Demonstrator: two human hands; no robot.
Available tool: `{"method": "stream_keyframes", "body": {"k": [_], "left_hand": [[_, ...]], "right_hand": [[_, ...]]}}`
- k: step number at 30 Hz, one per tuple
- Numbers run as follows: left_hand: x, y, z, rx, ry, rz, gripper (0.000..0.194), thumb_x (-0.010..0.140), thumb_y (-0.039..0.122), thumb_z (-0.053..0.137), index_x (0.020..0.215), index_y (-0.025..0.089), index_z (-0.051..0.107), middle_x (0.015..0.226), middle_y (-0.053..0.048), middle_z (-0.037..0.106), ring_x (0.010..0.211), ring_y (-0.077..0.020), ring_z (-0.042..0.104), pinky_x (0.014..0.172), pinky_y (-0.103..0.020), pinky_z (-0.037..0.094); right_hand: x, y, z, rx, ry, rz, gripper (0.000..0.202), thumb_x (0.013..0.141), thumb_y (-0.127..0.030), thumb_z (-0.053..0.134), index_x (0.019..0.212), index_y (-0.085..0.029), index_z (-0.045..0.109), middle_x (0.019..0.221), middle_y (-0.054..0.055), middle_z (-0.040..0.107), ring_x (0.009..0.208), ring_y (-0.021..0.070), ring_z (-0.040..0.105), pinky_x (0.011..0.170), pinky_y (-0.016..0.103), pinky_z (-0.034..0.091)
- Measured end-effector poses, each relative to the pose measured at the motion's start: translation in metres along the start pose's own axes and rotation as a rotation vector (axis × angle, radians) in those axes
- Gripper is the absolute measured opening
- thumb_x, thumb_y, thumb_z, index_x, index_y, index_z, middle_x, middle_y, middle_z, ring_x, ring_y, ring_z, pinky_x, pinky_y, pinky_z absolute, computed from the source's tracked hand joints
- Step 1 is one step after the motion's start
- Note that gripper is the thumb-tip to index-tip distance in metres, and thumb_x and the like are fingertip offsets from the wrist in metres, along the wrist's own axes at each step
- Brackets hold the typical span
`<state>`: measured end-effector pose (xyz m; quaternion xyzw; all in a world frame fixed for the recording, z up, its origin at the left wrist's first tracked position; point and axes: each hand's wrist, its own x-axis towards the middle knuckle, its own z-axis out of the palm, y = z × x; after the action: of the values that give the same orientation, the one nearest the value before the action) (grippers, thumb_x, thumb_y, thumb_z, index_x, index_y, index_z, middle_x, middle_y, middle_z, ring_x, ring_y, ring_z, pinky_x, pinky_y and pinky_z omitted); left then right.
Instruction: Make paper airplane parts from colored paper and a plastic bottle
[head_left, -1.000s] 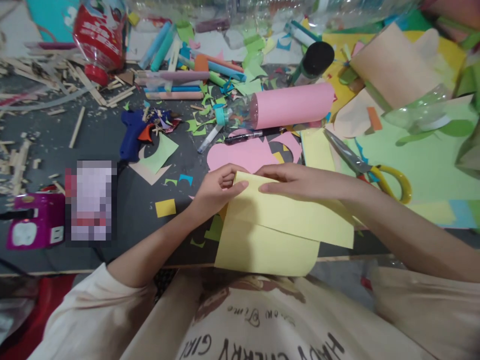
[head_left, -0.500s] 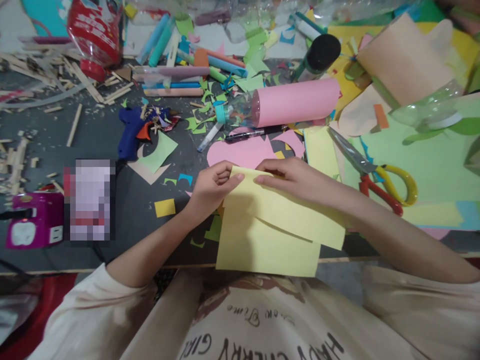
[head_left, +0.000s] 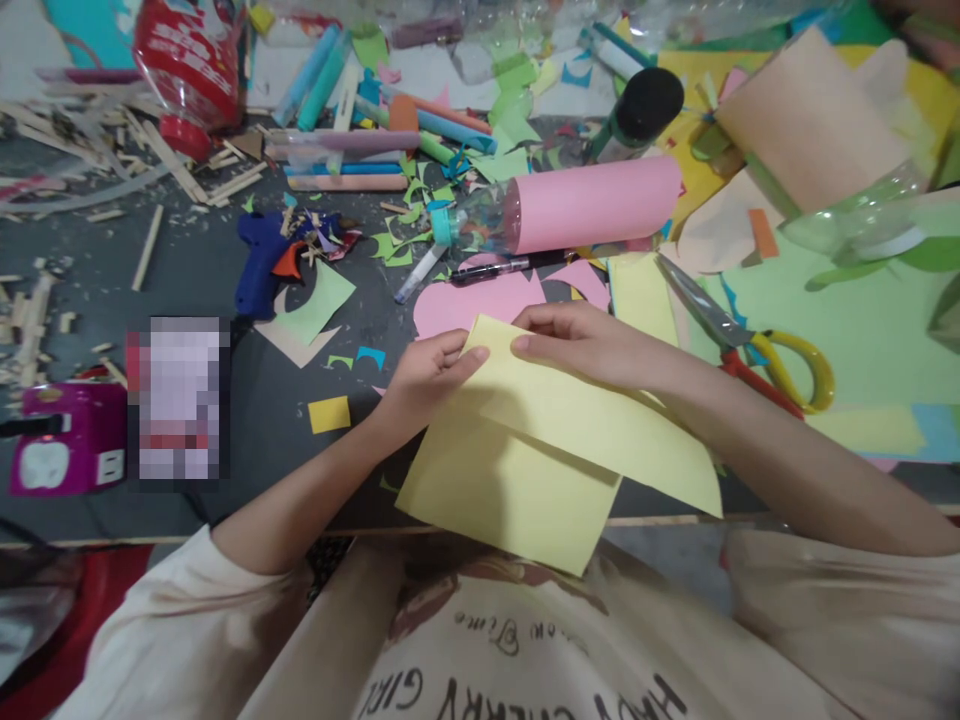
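Pale yellow paper (head_left: 562, 410) sits between your hands, upper corner near 12 o'clock, overlapping layers fanning toward 4 and 6 o'clock; the lower layer runs past the near edge of the tabletop (head_left: 300, 450). Your left hand (head_left: 429, 378) pinches the paper at its upper left, thumb on top. Your right hand (head_left: 592, 345) grips the upper edge, thumb on the face, just beside the left thumb.

From the paper: scissors (head_left: 724, 330) at 2 o'clock, blades open a little if at all, hard to tell; pink-wrapped bottle (head_left: 600, 205) near 12; blue glue gun (head_left: 259, 265) at 10.

Hard to make out: fingertips behind the paper; whether it's one folded sheet or two. Your right forearm covers part of the red scissor handle. Red-labelled bottle (head_left: 191, 60) cut off at 11. Item at 9 (head_left: 184, 400) is pixelated, unreadable.
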<state>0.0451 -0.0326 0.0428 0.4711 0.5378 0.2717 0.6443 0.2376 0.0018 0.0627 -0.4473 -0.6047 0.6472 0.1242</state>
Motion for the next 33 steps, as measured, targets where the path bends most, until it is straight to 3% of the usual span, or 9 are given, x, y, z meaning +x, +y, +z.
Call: {"method": "stream_keyframes", "body": {"k": [6, 20, 33], "left_hand": [[0.001, -0.001, -0.001, 0.200, 0.027, 0.054, 0.032, 0.071, 0.049, 0.051, 0.067, 0.017, 0.052, 0.056, 0.005, 0.041, 0.053, -0.0074, 0.034, 0.047, -0.018, 0.026], [0.002, 0.000, -0.002, 0.224, 0.015, 0.074, 0.030, 0.073, 0.047, 0.048, 0.066, 0.018, 0.049, 0.058, 0.005, 0.038, 0.057, -0.0088, 0.031, 0.050, -0.020, 0.026], [0.001, 0.000, -0.002, 0.255, 0.004, 0.118, 0.028, 0.075, 0.042, 0.047, 0.060, 0.019, 0.042, 0.056, 0.006, 0.032, 0.055, -0.0075, 0.027, 0.051, -0.020, 0.025]], "right_hand": [[0.014, -0.010, 0.005, -0.123, 0.068, -0.187, 0.019, 0.086, -0.026, 0.055, 0.070, -0.017, 0.054, 0.063, -0.005, 0.045, 0.059, 0.0088, 0.037, 0.055, 0.025, 0.028], [0.016, -0.007, 0.010, -0.061, 0.118, -0.198, 0.021, 0.085, -0.027, 0.056, 0.066, -0.018, 0.052, 0.062, -0.004, 0.045, 0.059, 0.0091, 0.036, 0.054, 0.025, 0.027], [0.019, -0.006, 0.011, -0.020, 0.215, -0.245, 0.009, 0.081, -0.021, 0.060, 0.073, -0.018, 0.058, 0.071, -0.001, 0.057, 0.068, 0.0120, 0.049, 0.066, 0.027, 0.039]]}}
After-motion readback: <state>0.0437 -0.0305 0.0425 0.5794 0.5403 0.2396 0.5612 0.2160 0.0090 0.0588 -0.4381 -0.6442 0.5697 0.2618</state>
